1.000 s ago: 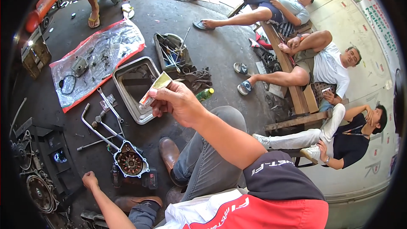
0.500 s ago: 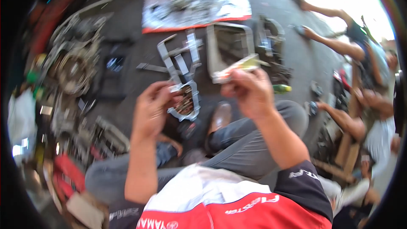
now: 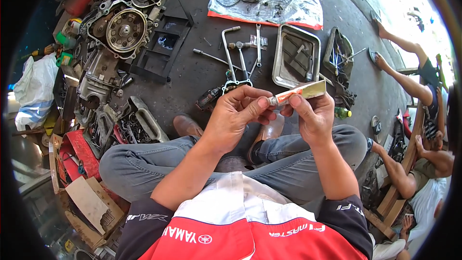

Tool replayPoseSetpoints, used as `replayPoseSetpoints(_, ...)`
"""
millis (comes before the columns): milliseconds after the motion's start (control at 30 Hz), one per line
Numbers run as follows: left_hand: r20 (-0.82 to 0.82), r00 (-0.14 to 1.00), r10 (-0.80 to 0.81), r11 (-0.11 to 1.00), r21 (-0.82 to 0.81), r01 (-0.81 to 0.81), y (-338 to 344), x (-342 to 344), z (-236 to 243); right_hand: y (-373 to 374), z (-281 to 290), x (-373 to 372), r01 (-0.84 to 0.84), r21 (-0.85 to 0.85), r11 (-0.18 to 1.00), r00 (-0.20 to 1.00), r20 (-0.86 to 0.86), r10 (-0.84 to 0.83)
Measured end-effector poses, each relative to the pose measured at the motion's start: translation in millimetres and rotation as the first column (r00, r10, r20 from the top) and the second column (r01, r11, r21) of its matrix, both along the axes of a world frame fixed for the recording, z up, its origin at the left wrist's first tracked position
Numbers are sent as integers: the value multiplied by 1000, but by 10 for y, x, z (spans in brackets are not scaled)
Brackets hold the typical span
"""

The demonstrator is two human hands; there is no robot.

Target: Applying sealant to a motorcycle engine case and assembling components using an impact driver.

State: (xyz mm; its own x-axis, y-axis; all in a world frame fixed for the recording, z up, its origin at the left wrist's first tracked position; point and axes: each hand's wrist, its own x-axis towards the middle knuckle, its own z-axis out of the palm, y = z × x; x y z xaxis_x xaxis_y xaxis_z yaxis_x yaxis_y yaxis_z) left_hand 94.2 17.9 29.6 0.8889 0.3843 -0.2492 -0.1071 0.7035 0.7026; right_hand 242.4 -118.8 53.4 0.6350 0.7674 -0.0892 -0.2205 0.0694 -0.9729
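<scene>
My left hand (image 3: 243, 115) pinches the capped or nozzle end of a flattened metallic tube with orange markings (image 3: 310, 88). My right hand (image 3: 313, 118) grips the tube's body, thumb on top, at chest height above my crossed legs. Just beyond my hands, an engine cover (image 3: 228, 84), mostly hidden by my fingers, lies on the floor beside a cordless power tool (image 3: 206, 97). Long wrenches (image 3: 231, 53) and a socket bar reach out behind the cover. A steel tray (image 3: 276, 55) holding a few tools stands to their right.
Ahead lies a plastic sheet (image 3: 301, 12) with parts. A tool bin (image 3: 337, 50) and green bottle (image 3: 342, 112) are right. An engine (image 3: 125, 29), black metal stand (image 3: 175, 24) and red box (image 3: 72, 159) crowd the left. People sit on a wooden bench (image 3: 409, 159) at right.
My left hand has risen from low at the left to the tube's end, and my right hand has brought the tube toward it. The view has swung leftward.
</scene>
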Motion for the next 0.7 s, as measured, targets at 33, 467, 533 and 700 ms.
replayPoseSetpoints(33, 4, 1000, 7, 1000, 3, -7, 1, -4, 3, 6, 13, -4, 7, 14, 1000, 999, 42, -7)
replayPoseSetpoints(467, -2, 976, 216, 938, 279, -206, -78, -40, 13, 65, 37, -79, 19, 4, 1000, 983, 185, -19)
replayPoseSetpoints(533, 52, 967, 249, 887, 388, -249, -92, -35, -63, 58, 7, -76, 1, -15, 1000, 988, 152, 1)
replayPoseSetpoints(700, 101, 949, 299, 823, 477, -310, -115, 15, -9, 45, -47, -37, 20, -20, 1000, 996, 82, -18)
